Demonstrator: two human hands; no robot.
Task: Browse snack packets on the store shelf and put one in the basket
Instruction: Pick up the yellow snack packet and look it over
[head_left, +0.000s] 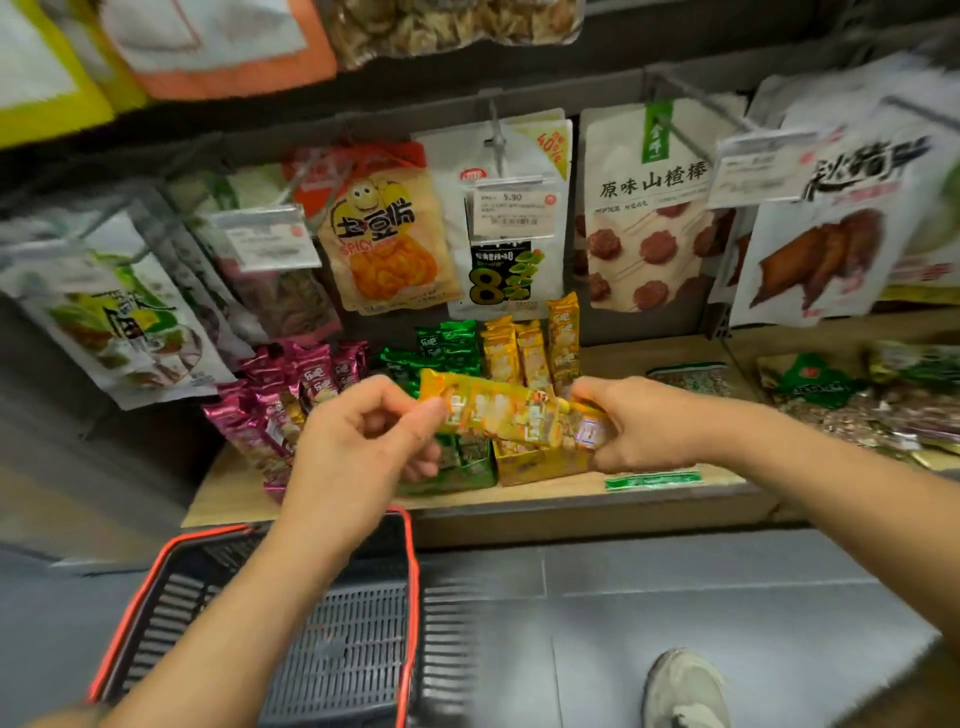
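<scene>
**A:** From the head camera, you hold one yellow snack packet (498, 410) crosswise in front of the shelf (675, 353), one end in each hand. It is in the air above the rows of packets.

**B:** Your left hand (363, 431) pinches the packet's left end between thumb and forefinger. Your other fingers there are curled toward the palm and hold nothing.

**A:** Your right hand (639, 421) grips the right end, fingers curled round it. I cannot tell where your thumb lies on that side.

**B:** Your basket (410, 597), black with a red rim, is low on the left, and your left forearm crosses over it. The packet is well above it, not in it. I cannot tell whether the basket stands on the floor (675, 597) or hangs from you.

**A:** On the shelf board behind your hands stand pink packets (291, 395) on the left, green packets (447, 343) in the middle and yellow packets (524, 348) on the right, close together.

**B:** Above them bags hang from hooks. You face a potato-chip bag (384, 234), then a price tag (511, 208) reading 5.90, then a white bag (649, 208) printed with dark red rounds. A chicken-wing bag (826, 239) hangs to the right.

**A:** Your shoe (685, 691) shows at the lower right on the grey floor.
</scene>
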